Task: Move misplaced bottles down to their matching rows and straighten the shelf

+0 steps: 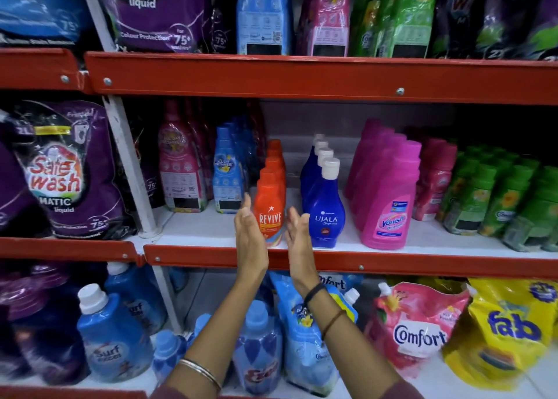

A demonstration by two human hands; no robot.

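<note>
With both palms facing each other, I have my left hand and right hand raised at the front edge of the middle shelf. Fingers straight, hands apart, gripping nothing.

Revive bottle: orange, front of its row, upright, label forward. It stands in the gap between my hands. Left fingertips sit just beside its left flank; cannot tell if they touch. Right hand is beside its lower right side, contact also unclear.

Orange row: runs straight back behind the front bottle, caps in line.

Ujala row: blue bottles with white caps, just right of my right hand, upright, one behind another.

Vanish row: pink bottles further right, leaning slightly left as seen here, packed close.

Green bottles: far right of the same shelf, several deep.

Left of the orange row: light blue bottles, then dark pink ones.

Upper shelf: tall pouches in blue, pink, green and black.

Lower shelf: Surf bottles at left, Comfort pouch and yellow Fab pouch at right.

Wrists: bangles on the left, dark bands on the right.
</note>
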